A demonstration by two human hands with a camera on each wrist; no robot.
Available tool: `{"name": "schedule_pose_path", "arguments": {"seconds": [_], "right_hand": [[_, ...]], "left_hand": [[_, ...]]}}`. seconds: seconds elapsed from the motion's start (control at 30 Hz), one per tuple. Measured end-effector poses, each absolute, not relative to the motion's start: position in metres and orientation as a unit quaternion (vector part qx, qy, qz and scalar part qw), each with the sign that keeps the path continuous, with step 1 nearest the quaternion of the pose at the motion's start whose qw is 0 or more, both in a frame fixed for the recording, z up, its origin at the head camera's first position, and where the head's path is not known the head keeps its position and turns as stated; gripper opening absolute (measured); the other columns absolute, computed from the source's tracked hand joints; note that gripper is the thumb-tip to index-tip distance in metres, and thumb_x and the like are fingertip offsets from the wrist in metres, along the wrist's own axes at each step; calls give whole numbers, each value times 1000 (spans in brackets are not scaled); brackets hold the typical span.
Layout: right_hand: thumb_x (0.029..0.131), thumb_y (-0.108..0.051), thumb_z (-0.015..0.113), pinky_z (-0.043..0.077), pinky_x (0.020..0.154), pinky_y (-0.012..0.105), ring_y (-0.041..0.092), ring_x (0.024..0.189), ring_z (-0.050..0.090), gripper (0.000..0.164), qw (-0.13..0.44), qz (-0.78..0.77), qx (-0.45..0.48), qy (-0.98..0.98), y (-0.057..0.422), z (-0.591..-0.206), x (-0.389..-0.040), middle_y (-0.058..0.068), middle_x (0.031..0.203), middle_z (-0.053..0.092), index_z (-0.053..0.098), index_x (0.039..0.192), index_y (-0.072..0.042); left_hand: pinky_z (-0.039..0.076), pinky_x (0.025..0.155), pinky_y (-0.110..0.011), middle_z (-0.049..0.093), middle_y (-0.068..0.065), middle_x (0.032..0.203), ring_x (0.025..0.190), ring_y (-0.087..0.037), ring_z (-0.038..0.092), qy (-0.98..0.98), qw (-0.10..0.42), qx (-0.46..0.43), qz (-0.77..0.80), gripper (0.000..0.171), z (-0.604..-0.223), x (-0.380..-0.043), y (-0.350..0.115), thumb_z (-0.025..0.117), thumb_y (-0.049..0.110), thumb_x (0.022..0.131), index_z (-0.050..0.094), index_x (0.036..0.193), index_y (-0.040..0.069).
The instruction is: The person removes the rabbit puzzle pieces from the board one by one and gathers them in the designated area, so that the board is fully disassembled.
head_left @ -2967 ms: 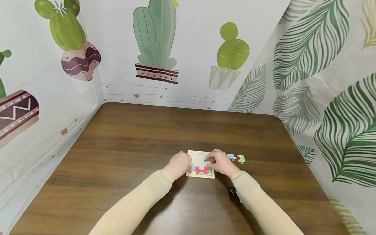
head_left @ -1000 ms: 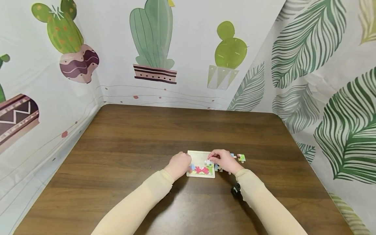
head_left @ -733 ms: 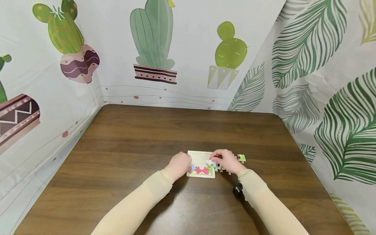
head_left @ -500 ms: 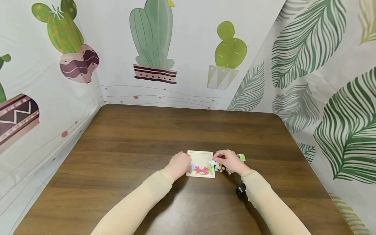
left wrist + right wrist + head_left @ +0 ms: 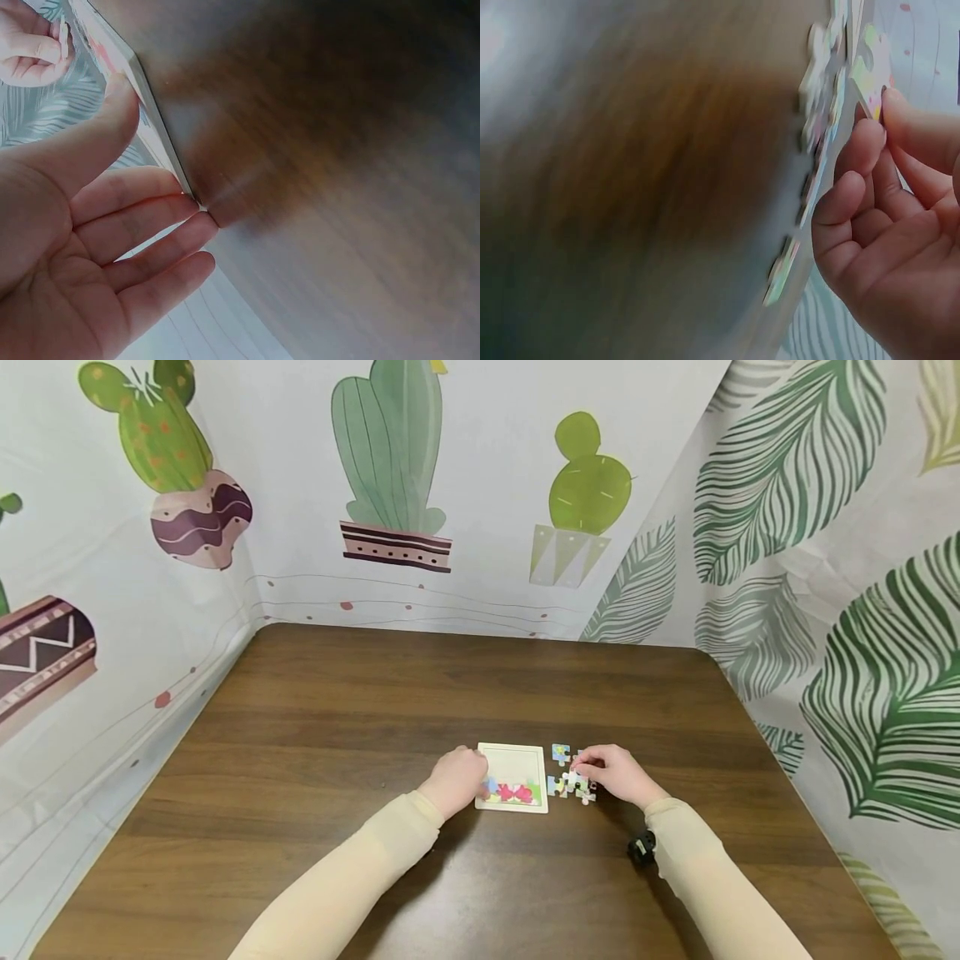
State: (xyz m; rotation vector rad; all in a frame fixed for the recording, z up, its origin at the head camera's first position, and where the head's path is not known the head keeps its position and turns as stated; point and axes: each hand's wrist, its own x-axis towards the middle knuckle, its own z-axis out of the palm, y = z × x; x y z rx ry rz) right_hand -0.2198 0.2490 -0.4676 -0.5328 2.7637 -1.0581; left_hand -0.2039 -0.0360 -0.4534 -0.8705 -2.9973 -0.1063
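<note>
A pale wooden puzzle tray [image 5: 546,768] lies on the table, its near part filled with pink, blue and green pieces. My left hand [image 5: 459,777] grips the tray's left side; the left wrist view shows the thumb [image 5: 122,97] on its near edge and the fingers at the side. To the right of the tray, my right hand [image 5: 618,774] pinches a jigsaw piece [image 5: 870,79] between thumb and fingertips. This piece is white with green and yellow, and it is raised above the loose pieces in the right wrist view.
Several loose jigsaw pieces lie right of the tray, among them a blue one [image 5: 560,753] farther back and a pale one [image 5: 587,797] in front. The right hand hides others. Behind the brown wooden table [image 5: 375,693] hangs a wall cloth [image 5: 495,485] printed with cacti.
My right hand has moved right, carrying the jigsaw piece from above the tray to over the loose pieces. My left hand has stayed at the tray's left side.
</note>
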Motion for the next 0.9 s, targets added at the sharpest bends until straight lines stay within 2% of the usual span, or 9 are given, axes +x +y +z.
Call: {"name": "schedule_pose_path", "arguments": {"seconds": [0.33,0.43,0.5,0.57,0.7,0.9], "right_hand": [[89,-12,64,42,66,28,14,76,51,6,76,-341,-153,924,275,-469,-214,5,94,68,70,86,-11],[89,-12,64,44,72,31,23,90,59,7,72,-333,-147,929,282,-469,-212,9,101,69,70,86,-12],[89,-11,64,44,74,32,27,94,60,7,69,-329,-143,931,287,-469,-212,11,104,68,70,86,-12],[89,-11,64,44,73,31,26,92,60,7,70,-327,-139,932,292,-468,-211,11,103,68,70,87,-11],[89,-9,64,42,64,27,15,73,51,7,76,-326,-137,932,300,-466,-208,5,89,67,70,88,-9],[89,-9,64,42,64,27,14,74,49,6,101,-328,-132,930,308,-466,-204,4,87,65,70,88,-8]], "left_hand": [[54,65,-32,69,-5,82,70,-21,59,-961,8,-273,-35,28,-453,-203,-37,81,34,71,66,70,9],[54,64,-31,69,-5,82,70,-21,60,-961,12,-275,-34,29,-452,-202,-37,81,35,70,66,70,9],[54,64,-31,69,-6,82,70,-21,60,-960,16,-277,-33,30,-452,-202,-37,81,35,70,66,70,9],[54,64,-31,69,-5,82,71,-21,60,-960,16,-277,-33,29,-452,-202,-37,81,35,70,66,70,10],[54,65,-31,68,-4,81,72,-21,60,-960,12,-277,-28,29,-453,-203,-37,81,35,70,64,69,11],[53,64,-30,68,-3,80,71,-20,60,-958,20,-284,-21,30,-454,-203,-38,80,36,71,64,70,11]]}}
